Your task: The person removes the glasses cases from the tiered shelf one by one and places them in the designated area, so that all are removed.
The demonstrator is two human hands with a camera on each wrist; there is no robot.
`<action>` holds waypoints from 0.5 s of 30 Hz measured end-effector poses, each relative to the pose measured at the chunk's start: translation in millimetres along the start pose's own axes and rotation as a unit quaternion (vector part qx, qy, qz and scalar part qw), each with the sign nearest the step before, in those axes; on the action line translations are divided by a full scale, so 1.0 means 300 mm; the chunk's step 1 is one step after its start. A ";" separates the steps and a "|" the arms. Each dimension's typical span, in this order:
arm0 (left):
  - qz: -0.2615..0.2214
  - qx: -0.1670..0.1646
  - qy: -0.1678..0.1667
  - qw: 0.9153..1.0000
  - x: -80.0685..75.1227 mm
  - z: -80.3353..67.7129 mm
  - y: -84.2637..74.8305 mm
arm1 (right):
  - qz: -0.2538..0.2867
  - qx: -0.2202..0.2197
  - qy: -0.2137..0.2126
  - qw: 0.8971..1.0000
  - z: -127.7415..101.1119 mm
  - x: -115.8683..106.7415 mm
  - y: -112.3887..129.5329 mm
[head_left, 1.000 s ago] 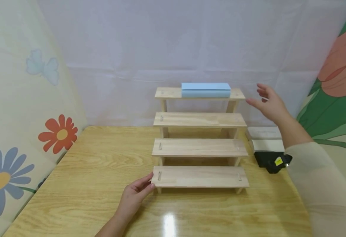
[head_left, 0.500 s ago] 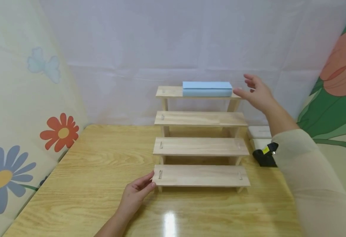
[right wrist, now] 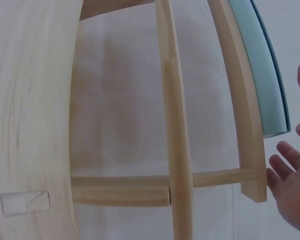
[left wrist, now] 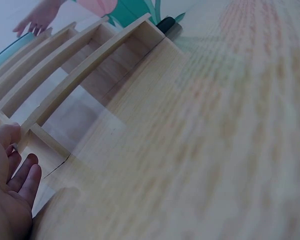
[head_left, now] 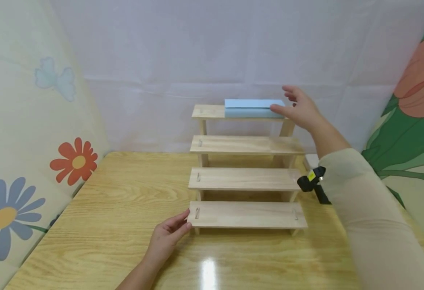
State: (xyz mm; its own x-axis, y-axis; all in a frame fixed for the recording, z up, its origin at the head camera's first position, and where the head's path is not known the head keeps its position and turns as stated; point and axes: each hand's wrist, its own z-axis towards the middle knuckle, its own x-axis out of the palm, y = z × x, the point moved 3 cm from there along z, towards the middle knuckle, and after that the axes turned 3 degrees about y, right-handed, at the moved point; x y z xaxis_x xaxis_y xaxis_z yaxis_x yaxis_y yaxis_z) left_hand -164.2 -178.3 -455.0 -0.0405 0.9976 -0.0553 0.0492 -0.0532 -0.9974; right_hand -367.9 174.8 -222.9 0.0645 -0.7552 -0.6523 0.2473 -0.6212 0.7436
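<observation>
A light wooden step stand (head_left: 248,177) with several tiers stands on the table. Along its top tier lies a long light-blue box (head_left: 246,108), its lid edge facing the front. My left hand (head_left: 165,237) pinches the left end of the lowest tier between thumb and fingers; the left wrist view shows the thumb (left wrist: 5,135) over the board's corner. At the box's right end, my right hand (head_left: 300,108) hovers with fingers spread and thumb in front of the box. From the right wrist, the box's end (right wrist: 272,125) appears apart from the fingers (right wrist: 290,155).
White boxes (head_left: 310,161) and a black object (head_left: 321,195) sit behind my right forearm, mostly hidden. A small black device (head_left: 310,180) is on the right wrist. A pale cloth (head_left: 154,80) hangs behind the stand, and flower-patterned panels (head_left: 12,121) flank the wood-grain table (head_left: 125,201).
My right hand has moved left from beside the stand's top tier to the box's right end. The left hand keeps its grip, and the box has stayed in place.
</observation>
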 end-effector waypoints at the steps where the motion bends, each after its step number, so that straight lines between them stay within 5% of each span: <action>1: 0.001 0.002 0.000 1.000 0.000 -0.001 -0.001 | -0.002 -0.001 0.000 1.000 0.005 0.004 0.002; 15: -0.006 0.001 0.002 1.000 0.003 -0.009 0.003 | -0.016 0.000 0.018 1.000 0.046 0.047 0.020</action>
State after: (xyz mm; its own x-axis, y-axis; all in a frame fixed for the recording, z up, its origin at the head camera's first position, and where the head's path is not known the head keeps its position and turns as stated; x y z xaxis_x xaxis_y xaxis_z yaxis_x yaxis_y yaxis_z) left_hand -161.6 -177.4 -455.8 -0.0368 0.9984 -0.0428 0.0470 -0.0411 -0.9980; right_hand -379.0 157.4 -225.6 0.0925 -0.7272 -0.6801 0.2500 -0.6442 0.7228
